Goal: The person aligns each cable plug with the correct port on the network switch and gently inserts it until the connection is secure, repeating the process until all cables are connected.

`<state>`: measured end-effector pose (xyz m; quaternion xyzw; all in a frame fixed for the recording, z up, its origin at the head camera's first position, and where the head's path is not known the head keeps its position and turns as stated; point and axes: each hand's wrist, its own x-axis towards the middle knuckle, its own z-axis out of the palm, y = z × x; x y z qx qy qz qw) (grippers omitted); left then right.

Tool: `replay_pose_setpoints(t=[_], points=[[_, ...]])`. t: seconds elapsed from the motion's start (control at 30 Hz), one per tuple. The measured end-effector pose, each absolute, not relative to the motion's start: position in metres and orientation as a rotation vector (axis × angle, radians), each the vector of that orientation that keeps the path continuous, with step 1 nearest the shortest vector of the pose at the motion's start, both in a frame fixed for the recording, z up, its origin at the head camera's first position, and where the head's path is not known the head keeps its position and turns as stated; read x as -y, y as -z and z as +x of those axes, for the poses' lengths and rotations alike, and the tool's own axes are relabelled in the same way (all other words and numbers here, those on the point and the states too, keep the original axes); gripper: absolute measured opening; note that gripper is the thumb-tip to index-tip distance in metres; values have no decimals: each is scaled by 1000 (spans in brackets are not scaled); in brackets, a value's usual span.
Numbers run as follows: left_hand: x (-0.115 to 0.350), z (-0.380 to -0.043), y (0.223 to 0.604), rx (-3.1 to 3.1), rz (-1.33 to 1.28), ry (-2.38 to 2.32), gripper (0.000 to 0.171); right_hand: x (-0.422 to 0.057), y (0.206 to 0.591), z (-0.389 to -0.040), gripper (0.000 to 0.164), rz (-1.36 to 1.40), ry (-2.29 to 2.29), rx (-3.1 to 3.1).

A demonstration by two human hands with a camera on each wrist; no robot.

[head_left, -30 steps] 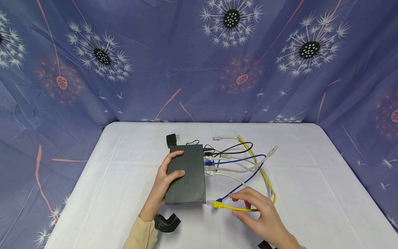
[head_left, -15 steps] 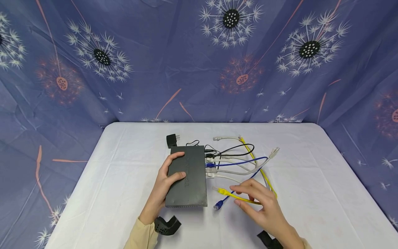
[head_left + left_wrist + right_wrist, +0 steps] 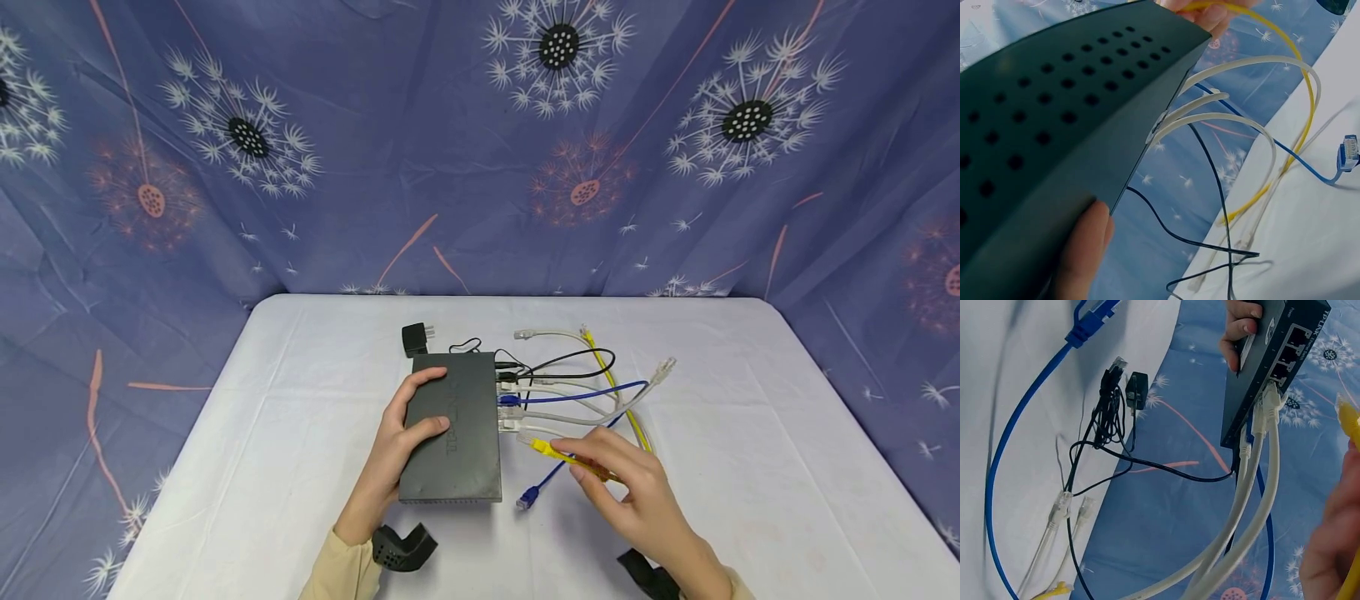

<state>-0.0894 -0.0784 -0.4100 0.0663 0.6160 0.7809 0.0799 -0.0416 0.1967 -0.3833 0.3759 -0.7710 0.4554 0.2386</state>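
My left hand (image 3: 390, 442) grips the dark TP-LINK network switch (image 3: 468, 467) by its left side, thumb on top. The switch's port side faces right. Grey network cables (image 3: 1272, 434), one blue network cable and black leads run from it; several ports (image 3: 1288, 355) near its front end hold no plug. Between thumb and fingers my right hand (image 3: 633, 492) pinches a yellow network cable just behind its plug (image 3: 541, 447). That plug points left, a little apart from the switch's port side. In the right wrist view the yellow plug (image 3: 1349, 420) shows at the right edge.
A loose blue plug (image 3: 528, 498) lies near the switch's front right corner. Behind the switch sits a black power adapter (image 3: 414, 339). Loose grey plugs (image 3: 663, 369) and the yellow cable's far end (image 3: 588, 335) lie on the white-covered table (image 3: 750, 467), beside a bundled black cable (image 3: 1107, 412).
My right hand has lifted the yellow plug from beside the switch's front corner and carried it farther back along the port side. The switch has shifted slightly right and toward me.
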Motion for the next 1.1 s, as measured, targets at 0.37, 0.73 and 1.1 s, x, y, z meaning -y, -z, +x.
replay_pose_setpoints(t=[0.37,0.73,1.1], points=[[76,-85,403,-1824,221,-2342,54,-187,379,-45,24,911,-1144,2134],[74,-82,399,-1811,251,-2342,53,-183,387,-50,26,858,-1022,2125],[72,-81,397,-1812,241,-2344,54,-181,387,-54,26,883,-988,2073]])
